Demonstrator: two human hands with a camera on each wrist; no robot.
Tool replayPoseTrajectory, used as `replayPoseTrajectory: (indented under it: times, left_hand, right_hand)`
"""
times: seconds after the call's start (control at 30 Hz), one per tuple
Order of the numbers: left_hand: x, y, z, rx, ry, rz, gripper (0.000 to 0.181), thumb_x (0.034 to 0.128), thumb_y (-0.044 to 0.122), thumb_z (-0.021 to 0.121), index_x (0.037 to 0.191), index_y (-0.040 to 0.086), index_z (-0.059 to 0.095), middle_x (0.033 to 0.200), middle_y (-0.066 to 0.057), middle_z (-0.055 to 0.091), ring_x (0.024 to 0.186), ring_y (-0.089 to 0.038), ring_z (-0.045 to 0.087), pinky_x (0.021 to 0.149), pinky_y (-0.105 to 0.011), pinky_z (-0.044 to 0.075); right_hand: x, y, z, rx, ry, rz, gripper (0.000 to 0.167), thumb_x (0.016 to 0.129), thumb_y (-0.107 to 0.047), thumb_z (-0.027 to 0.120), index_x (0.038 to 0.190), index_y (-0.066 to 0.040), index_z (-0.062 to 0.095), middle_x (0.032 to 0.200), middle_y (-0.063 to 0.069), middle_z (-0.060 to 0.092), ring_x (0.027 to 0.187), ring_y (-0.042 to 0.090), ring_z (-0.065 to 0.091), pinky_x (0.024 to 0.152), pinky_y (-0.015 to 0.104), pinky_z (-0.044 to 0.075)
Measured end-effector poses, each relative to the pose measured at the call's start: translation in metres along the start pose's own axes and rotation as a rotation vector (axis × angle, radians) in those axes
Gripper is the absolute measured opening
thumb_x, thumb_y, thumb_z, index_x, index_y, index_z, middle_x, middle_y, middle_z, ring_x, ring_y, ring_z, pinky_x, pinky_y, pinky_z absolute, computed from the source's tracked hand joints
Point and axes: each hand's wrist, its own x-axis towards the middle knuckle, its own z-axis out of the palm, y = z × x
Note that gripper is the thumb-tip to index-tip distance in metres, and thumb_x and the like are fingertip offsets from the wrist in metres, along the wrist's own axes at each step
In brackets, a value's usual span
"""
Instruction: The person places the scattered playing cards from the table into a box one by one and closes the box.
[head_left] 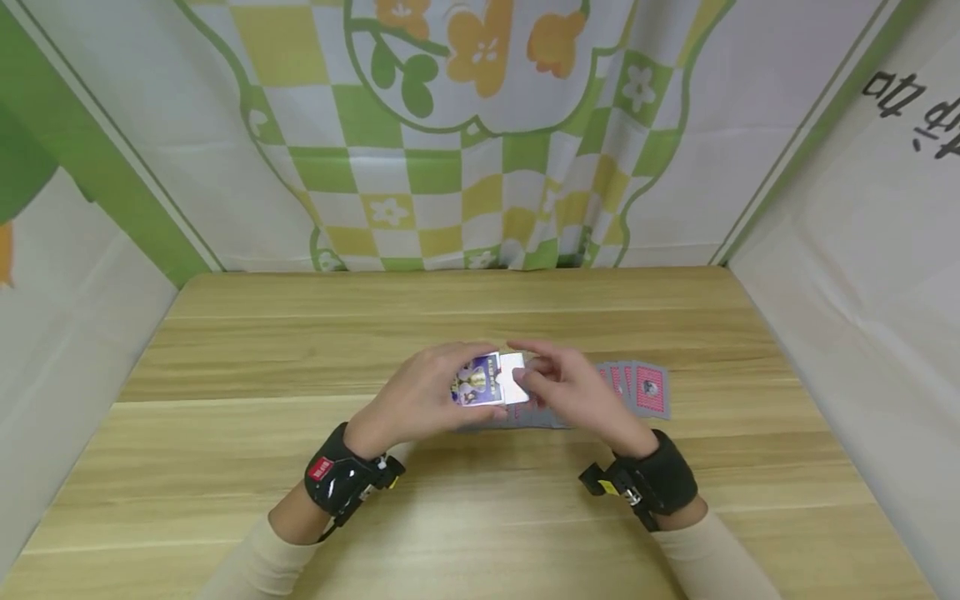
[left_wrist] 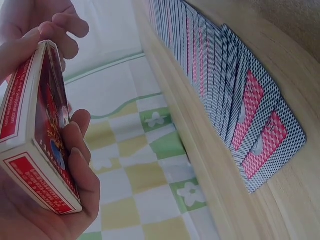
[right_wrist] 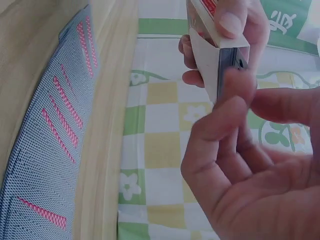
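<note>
My left hand grips a small printed card box, fingers along its far side and thumb along its near side. A white flap sticks out at the box's right end, where my right hand has its thumb and bent index finger. The right wrist view shows the box with its end open and dark contents inside; fingertips of my right hand cover part of that opening. In the left wrist view the box shows red printed sides, held by my left hand.
Overlapping face-down cards with red-and-grey backs lie in a row on the wooden table, behind and beneath the hands. The row's end fans out in the left wrist view. A patterned cloth hangs at the table's back edge, with pale cloth on both sides.
</note>
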Motion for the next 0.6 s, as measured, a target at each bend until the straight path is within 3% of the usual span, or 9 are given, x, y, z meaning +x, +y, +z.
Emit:
replayPoseTrajectory:
  times: [0.1, 0.23, 0.47, 0.6]
  left_hand:
    - [0.0, 0.0, 0.0001, 0.007, 0.008, -0.006, 0.076, 0.0839, 0.051, 0.086, 0.146, 0.015, 0.061, 0.135, -0.004, 0.071, 0.104, -0.012, 0.067, 0.084, -0.031, 0.056]
    - [0.0001, 0.0001, 0.0003, 0.017, 0.012, -0.003, 0.075, 0.0836, 0.05, 0.087, 0.145, 0.015, 0.062, 0.135, -0.004, 0.071, 0.105, -0.013, 0.068, 0.085, -0.031, 0.057]
    - [0.0001, 0.0005, 0.0, -0.01, -0.013, 0.016, 0.075, 0.0835, 0.05, 0.087, 0.145, 0.016, 0.061, 0.137, -0.004, 0.07, 0.108, -0.014, 0.068, 0.09, -0.033, 0.058]
    - [-0.0003, 0.0004, -0.0018, -0.038, -0.015, 0.016, 0.076, 0.0832, 0.048, 0.087, 0.146, 0.015, 0.06, 0.133, -0.005, 0.072, 0.103, -0.012, 0.068, 0.086, -0.029, 0.058]
  right_hand:
    - [0.0001, 0.0005, -0.0021, 0.021, 0.019, 0.052, 0.045, 0.103, -0.018, 0.066, 0.146, -0.006, 0.056, 0.077, 0.005, 0.067, 0.071, 0.022, 0.063, 0.065, 0.027, 0.05]
    - [0.0011, 0.0018, -0.0024, 0.045, 0.009, 0.079, 0.032, 0.1, -0.017, 0.07, 0.128, -0.004, 0.063, 0.076, 0.005, 0.067, 0.068, 0.019, 0.063, 0.065, 0.031, 0.052]
    - [0.0038, 0.0054, 0.0059, 0.065, 0.012, 0.055, 0.01, 0.096, -0.011, 0.073, 0.103, -0.005, 0.069, 0.08, 0.011, 0.071, 0.068, 0.021, 0.065, 0.062, 0.03, 0.054]
    - [0.0038, 0.0054, 0.0036, 0.062, 0.018, 0.028, 0.014, 0.102, -0.019, 0.069, 0.099, -0.005, 0.072, 0.084, 0.01, 0.07, 0.07, 0.019, 0.063, 0.061, 0.028, 0.052]
